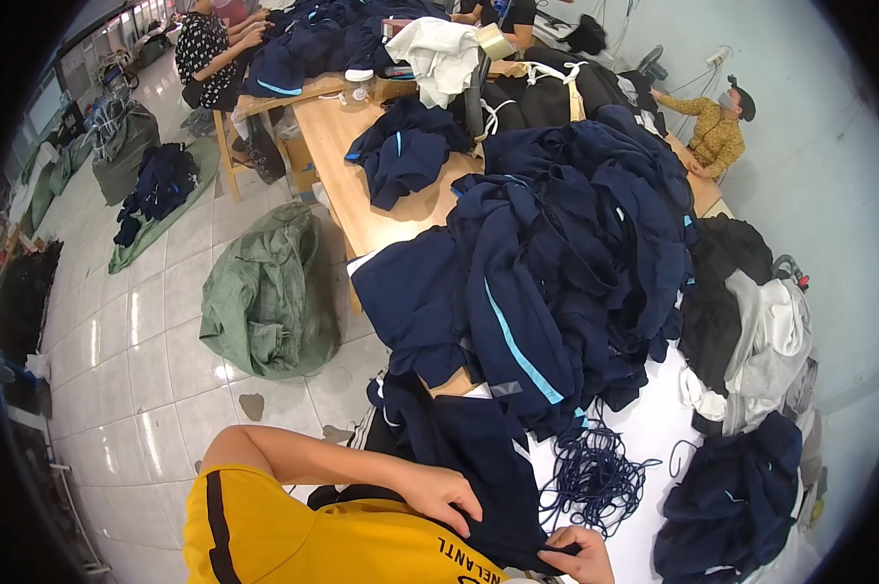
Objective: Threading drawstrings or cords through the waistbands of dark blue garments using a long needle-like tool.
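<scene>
A navy blue garment (478, 438) lies in front of me, from the edge of the pile down to my body. My left hand (443, 496) is closed on its cloth, fingers bent downward. At the lower right, my right hand (580, 557) pinches the garment's edge between thumb and fingers. The cloth stretches between my two hands. Beside it, on the white table top (639, 438), lies a tangled heap of navy cords (600, 477). Just beyond rises a big pile of navy garments (566, 253), some with light blue stripes.
A green sack (269, 292) stands on the tiled floor to the left. More navy clothing (736, 496) lies at the right, near grey and black garments (766, 326). Other people work at the far tables, one in a patterned yellow top (707, 131) by the wall.
</scene>
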`<state>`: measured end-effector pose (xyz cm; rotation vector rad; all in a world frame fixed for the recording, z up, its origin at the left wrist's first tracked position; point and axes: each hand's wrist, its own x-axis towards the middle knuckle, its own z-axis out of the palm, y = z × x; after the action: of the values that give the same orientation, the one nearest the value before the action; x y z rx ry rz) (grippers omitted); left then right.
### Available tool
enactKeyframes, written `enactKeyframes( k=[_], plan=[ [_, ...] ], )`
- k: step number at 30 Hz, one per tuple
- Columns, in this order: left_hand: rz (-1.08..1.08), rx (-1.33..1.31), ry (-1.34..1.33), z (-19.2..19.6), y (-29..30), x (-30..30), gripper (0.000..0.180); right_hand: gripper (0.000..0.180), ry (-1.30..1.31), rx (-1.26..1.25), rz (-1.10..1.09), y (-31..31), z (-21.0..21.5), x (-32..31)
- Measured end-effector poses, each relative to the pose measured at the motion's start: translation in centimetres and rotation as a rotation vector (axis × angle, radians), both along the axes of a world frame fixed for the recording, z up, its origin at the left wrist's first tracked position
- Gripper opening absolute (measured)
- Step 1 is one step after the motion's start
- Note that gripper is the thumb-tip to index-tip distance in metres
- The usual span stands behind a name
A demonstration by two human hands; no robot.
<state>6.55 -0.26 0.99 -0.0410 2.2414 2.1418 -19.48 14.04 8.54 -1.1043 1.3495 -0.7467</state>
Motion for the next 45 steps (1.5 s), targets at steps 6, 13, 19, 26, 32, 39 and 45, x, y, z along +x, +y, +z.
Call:
enactKeyframes(
  k=[6, 13, 19, 26, 32, 39, 45],
  plan=[
    [0.074, -0.019, 0.026, 1.4, -1.3, 0.9, 0.039, 0.022, -0.1, 0.128, -0.218, 0.5, -1.1, 0.6],
    [0.15, -0.244, 0.01, 1.7, -2.3, 0.5, 0.039, 0.023, 0.198, -0.101, -0.158, -1.7, -0.3, 3.5],
    [0.297, -0.527, 0.255, 0.0, 0.3, -2.2, 0.018, 0.065, 0.457, -0.453, 0.103, -4.0, 1.3, 7.3],
    [0.509, -1.352, 0.223, 3.1, -5.5, 0.5, 0.013, 0.092, 0.773, -0.48, -0.011, -4.4, -1.4, 4.5],
    [0.854, -1.617, 0.31, 6.8, -12.2, 4.4, 0.017, 0.091, 0.714, -0.499, -0.171, -3.0, -4.3, 2.2],
    [0.44, -1.309, 0.618, 5.0, -7.0, -4.7, 0.014, 0.036, 0.513, -0.713, -0.121, -6.8, 0.0, 4.3],
    [0.227, -0.78, 0.236, -1.3, -4.0, -2.5, 0.033, 0.02, 0.477, -0.349, -0.101, -3.3, -1.9, 1.5]
  ],
)
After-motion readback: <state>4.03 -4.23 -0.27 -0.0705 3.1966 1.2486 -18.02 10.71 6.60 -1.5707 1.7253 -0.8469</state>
